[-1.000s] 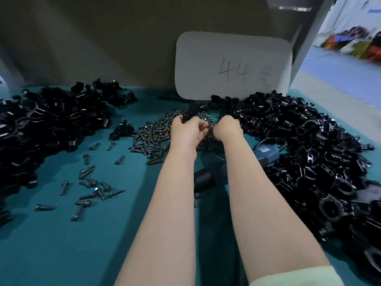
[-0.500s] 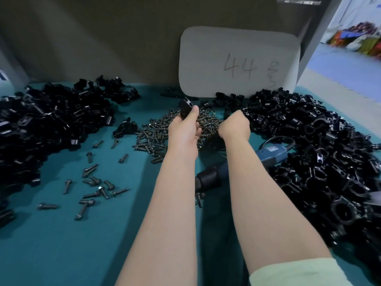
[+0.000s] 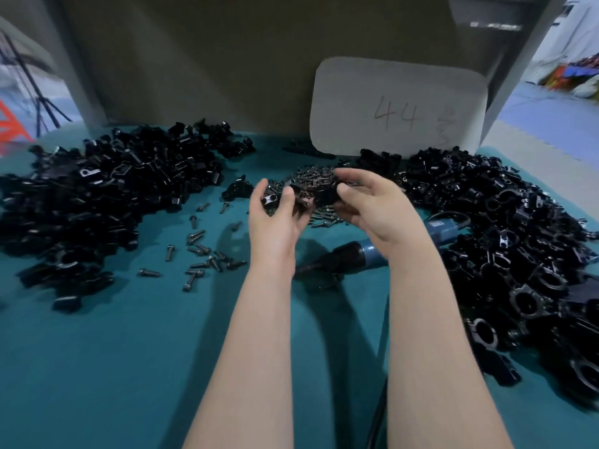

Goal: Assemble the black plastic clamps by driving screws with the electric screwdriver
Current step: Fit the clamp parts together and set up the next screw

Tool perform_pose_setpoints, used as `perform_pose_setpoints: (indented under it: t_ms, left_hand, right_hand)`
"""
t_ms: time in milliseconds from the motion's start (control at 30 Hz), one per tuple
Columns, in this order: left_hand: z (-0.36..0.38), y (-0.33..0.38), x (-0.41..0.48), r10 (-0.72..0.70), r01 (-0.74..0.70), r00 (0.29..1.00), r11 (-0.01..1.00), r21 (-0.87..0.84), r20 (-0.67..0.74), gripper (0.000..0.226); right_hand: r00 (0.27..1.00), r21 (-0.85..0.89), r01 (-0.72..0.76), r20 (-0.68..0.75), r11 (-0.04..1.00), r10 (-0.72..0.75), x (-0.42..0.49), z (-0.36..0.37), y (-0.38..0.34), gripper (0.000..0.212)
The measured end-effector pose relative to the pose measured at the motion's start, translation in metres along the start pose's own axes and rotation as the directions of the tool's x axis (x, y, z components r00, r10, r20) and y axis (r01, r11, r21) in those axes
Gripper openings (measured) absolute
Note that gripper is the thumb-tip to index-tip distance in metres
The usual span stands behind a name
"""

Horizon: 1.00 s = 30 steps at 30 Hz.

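L hand [image 3: 275, 222] grips a small clamp piece [image 3: 269, 200]; R hand [image 3: 372, 205] pinches a 2nd clamp part [image 3: 325, 195], both above the screw pile [image 3: 316, 176]. Electric screwdriver [image 3: 351, 258] lies on the table [image 3: 113, 351] below the R wrist.

Bore, on teal table [image 3: 97, 367]: left pile [image 3: 97, 202] of black clamp parts, right pile [image 3: 518, 238] likewise, screw heap [image 3: 319, 176] between at back, loose screws [image 3: 201, 254] near left pile, screwdriver [image 3: 353, 257] beside right pile, card [image 3: 398, 105] propped behind.
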<state>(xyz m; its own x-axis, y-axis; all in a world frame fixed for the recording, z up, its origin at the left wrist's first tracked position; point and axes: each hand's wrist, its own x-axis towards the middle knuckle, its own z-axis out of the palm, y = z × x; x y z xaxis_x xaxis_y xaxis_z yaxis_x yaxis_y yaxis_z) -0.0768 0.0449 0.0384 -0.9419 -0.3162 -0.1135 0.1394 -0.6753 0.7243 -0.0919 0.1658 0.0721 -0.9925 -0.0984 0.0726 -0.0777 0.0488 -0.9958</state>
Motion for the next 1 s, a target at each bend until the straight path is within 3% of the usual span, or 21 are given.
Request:
perform_pose_setpoints:
  t_ms: [100,233,367,467,600,733,867,1000]
  left_hand:
    - [-0.009,0.002,-0.005,0.045,-0.048,0.998,0.991,0.122,0.032,0.035]
    - [-0.013,0.003,0.001,0.133,-0.152,0.988,0.944,0.293,0.082,0.059]
    - [-0.012,0.002,0.004,0.111,-0.159,0.983,0.915,0.371,0.148,0.035]
    - [-0.012,-0.001,0.003,0.088,-0.169,0.979,0.851,0.498,0.182,0.031]
    - [-0.009,0.0,0.002,0.037,-0.144,0.975,0.86,0.49,0.221,0.024]
    - [-0.013,0.004,0.001,0.068,-0.273,0.936,0.759,0.591,0.346,0.006]
    - [-0.014,0.008,0.003,0.082,-0.354,0.923,0.563,0.747,0.376,0.019]
    - [-0.013,0.007,0.003,0.099,-0.357,0.928,0.502,0.788,0.358,0.022]
  right_hand:
    - [1.0,0.03,-0.031,0.002,0.999,0.031,-0.002,0.013,0.004,0.01]
    - [0.999,0.029,0.017,-0.038,0.999,-0.016,0.006,0.02,0.009,0.016]
    - [0.998,0.064,0.018,-0.064,0.998,-0.014,0.011,0.025,0.014,0.02]
    - [0.995,0.078,0.031,-0.092,0.996,-0.024,0.012,0.028,0.017,0.013]
    - [0.982,-0.081,0.095,-0.158,0.992,-0.107,0.011,0.026,0.017,0.007]
    - [0.974,-0.109,0.149,-0.152,0.983,-0.165,0.009,0.025,0.017,0.012]
    - [0.979,-0.068,0.136,-0.142,0.988,-0.144,0.01,0.023,0.019,0.014]
    - [0.98,-0.045,0.12,-0.155,0.992,-0.126,0.011,0.024,0.02,0.016]
